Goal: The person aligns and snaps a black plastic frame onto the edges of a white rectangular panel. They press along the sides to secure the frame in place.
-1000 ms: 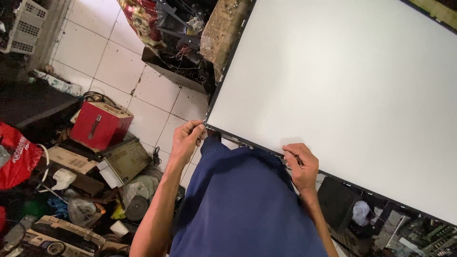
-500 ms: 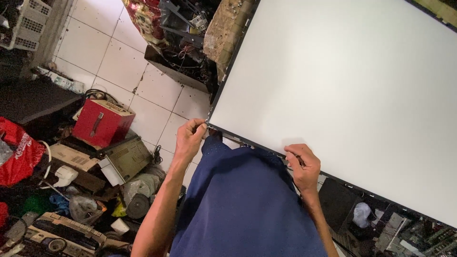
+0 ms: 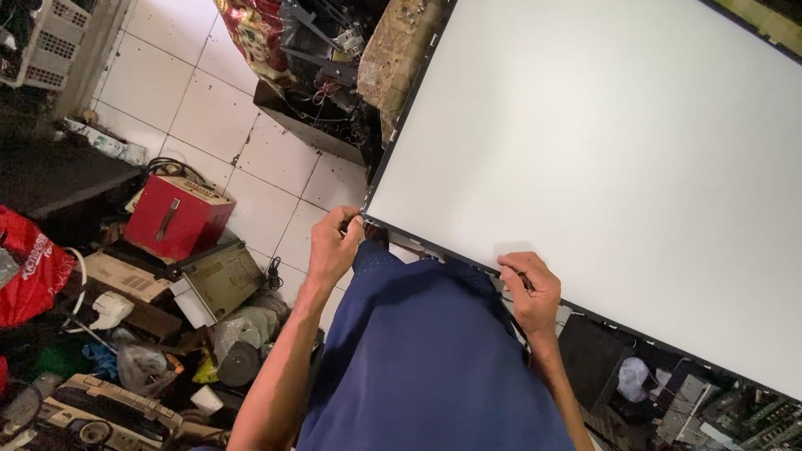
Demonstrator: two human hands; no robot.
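Panel: large white sheet in a dark frame, tilted across the upper right.
Left hand: grip pinched closed on the panel's near corner.
Right hand: grip closed over its lower edge.
Floor: red box to the left.

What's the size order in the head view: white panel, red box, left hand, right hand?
1. white panel
2. red box, though farther from the camera
3. left hand and right hand look alike; not ranked.
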